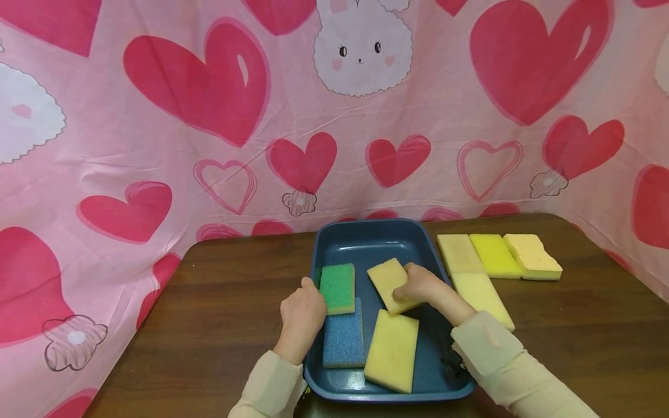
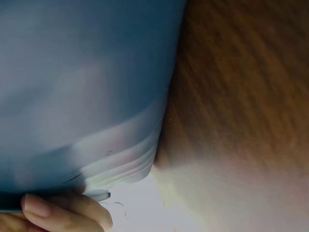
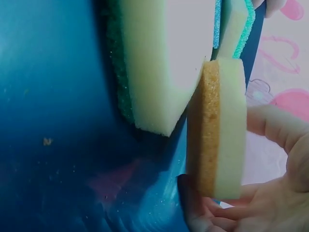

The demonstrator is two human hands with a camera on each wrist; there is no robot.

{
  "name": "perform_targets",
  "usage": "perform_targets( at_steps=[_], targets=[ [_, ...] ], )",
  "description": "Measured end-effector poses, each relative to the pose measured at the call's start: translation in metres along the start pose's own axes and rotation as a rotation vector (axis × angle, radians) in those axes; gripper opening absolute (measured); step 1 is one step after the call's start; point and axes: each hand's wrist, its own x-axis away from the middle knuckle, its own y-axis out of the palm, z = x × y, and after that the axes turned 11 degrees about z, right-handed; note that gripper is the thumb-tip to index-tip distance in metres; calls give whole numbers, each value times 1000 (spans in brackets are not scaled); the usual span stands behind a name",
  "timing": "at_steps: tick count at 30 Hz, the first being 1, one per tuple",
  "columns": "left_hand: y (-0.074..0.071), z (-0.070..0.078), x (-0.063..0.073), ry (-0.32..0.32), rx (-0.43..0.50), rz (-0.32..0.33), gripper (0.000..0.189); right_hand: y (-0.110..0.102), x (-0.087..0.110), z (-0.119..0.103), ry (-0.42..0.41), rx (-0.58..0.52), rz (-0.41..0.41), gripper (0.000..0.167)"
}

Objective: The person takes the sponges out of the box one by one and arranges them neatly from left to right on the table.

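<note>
My right hand (image 1: 420,283) pinches a sponge (image 1: 387,278) above the right half of a blue tray (image 1: 371,244). In the right wrist view this sponge shows a pale yellow foam side and an orange-brown scouring side, with fingers on both faces. My left hand (image 1: 304,310) grips the tray's left rim, and its fingers (image 2: 67,212) curl at the edge in the left wrist view. Inside the tray, a green-topped sponge (image 1: 337,285) overlaps a blue-topped sponge (image 1: 343,342). Nearer the front lies a yellow sponge (image 1: 393,351) with a dark green underside (image 3: 117,67).
Right of the tray, several sponges lie on the brown wooden table (image 1: 585,325): a pale one (image 1: 460,253), a bright yellow one (image 1: 495,255), a wavy-edged one (image 1: 533,255) and a long yellow one (image 1: 482,296). A pink heart-patterned cloth (image 1: 340,122) hangs behind.
</note>
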Motion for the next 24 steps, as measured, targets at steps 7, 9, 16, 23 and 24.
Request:
perform_targets(
  at_steps=[7,9,16,23,24],
  targets=[
    [-2,1,2,8,10,15,10,-3,-1,0,18,-49,57,44],
    [-2,0,2,17,12,31,9,-4,-1,0,19,-72,64,50],
    [-1,1,3,24,12,47,8,-7,1,-1,28,-133,76,50],
    [-1,1,1,4,6,27,8,-10,1,-3,36,-145,90,47],
    [-1,1,1,1,6,25,8,-11,1,-3,33,-148,90,47]
  ],
)
